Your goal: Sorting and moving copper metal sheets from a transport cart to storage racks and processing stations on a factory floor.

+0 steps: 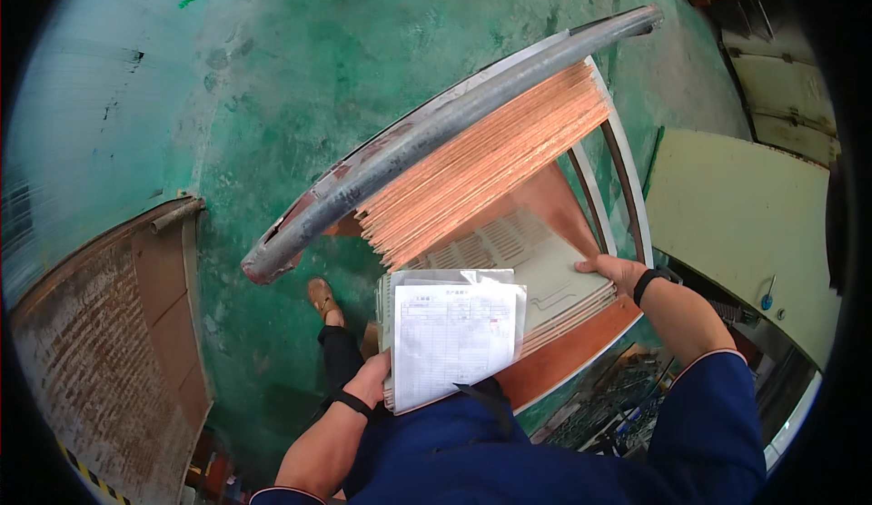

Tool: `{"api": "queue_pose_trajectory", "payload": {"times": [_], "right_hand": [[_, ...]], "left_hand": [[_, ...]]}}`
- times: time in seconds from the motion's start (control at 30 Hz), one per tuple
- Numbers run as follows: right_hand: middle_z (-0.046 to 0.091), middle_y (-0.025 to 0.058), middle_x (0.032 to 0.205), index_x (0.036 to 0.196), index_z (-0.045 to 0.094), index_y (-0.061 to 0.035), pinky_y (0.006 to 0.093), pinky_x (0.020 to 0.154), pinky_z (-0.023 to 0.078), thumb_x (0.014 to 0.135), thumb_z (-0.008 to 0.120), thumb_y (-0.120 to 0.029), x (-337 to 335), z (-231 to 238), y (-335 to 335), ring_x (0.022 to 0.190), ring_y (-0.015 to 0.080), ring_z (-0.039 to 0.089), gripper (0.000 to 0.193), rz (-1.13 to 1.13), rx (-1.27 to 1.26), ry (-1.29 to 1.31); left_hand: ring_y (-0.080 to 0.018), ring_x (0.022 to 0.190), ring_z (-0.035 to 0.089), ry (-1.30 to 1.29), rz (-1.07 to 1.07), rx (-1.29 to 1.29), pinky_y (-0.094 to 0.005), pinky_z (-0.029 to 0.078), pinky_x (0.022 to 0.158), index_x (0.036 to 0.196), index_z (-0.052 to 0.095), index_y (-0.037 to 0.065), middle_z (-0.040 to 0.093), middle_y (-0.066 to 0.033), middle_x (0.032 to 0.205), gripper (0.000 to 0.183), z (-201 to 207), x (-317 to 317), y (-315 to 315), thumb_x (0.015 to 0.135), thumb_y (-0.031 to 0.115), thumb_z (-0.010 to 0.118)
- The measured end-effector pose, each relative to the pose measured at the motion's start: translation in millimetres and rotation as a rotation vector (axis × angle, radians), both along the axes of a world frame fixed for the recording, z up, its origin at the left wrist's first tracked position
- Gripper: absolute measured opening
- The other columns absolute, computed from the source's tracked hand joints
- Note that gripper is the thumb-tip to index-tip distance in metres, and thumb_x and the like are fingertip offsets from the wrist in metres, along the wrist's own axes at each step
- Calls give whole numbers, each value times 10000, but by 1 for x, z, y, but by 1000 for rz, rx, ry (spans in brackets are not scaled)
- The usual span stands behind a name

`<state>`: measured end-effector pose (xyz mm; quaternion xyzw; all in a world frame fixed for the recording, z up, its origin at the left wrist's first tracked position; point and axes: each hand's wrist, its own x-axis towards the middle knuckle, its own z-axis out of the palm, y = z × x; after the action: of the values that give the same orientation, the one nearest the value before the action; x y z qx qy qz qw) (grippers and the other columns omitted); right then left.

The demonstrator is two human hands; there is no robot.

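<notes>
A stack of thin, pale panels (548,280) lies in front of me, its top face printed with rows of slots and lines. My left hand (371,380) is closed around the near left edge of the stack. My right hand (618,271) grips the right edge, thumb on top and fingers partly hidden beneath. A paper form in a clear sleeve (457,340) rests over the left part of the stack. Just beyond, a thick row of copper-coloured panels (490,160) leans against a grey metal tube (454,137) of a rack.
The rack has pale side bars (627,173) and a reddish-brown base board (568,352). Light green cabinets (740,223) stand on the right. At left is a worn brown board (104,341). The floor (300,60) is green and scuffed. Dark clutter (618,396) lies low at right.
</notes>
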<state>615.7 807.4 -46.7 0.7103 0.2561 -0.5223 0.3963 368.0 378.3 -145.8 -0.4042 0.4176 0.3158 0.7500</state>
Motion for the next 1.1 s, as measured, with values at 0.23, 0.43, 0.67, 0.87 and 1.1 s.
{"api": "queue_pose_trajectory", "payload": {"times": [0.23,0.43,0.67,0.87,1.1], "right_hand": [[646,136,1123,1188,567,19,353,833,506,892,624,-385,28,-34,21,987,231,637,505,9,-162,14],[633,151,1180,1236,555,36,346,892,472,895,613,-454,9,-19,-3,1056,230,611,599,325,8,-18],[602,175,1249,1294,541,7,398,971,412,858,634,-515,-21,45,-65,1146,286,566,686,360,151,-125],[617,165,1216,1280,541,18,377,933,452,886,635,-429,-11,47,-167,1116,274,580,603,344,249,140],[636,159,1154,1256,521,45,412,831,517,953,571,-309,-24,50,-278,1010,295,618,469,251,282,208]], "left_hand": [[-245,1014,641,-26,-51,-51,-386,543,859,1312,475,-17,616,-156,1182,408,-3,-5,2,1019,259,407],[-258,1010,634,10,31,-26,-385,533,853,1326,460,-17,620,-143,1169,451,-12,6,-10,1009,303,447],[-242,936,648,110,-111,20,-362,520,815,1320,466,-32,634,-146,1155,476,-15,-13,-26,1005,325,452],[-233,953,651,269,-317,126,-343,506,818,1224,552,-81,650,-169,1123,523,-45,-59,-112,956,367,530],[-278,1215,510,476,-580,221,-348,367,1020,1272,561,-35,547,-188,1324,604,20,-113,-214,921,456,545]]}}
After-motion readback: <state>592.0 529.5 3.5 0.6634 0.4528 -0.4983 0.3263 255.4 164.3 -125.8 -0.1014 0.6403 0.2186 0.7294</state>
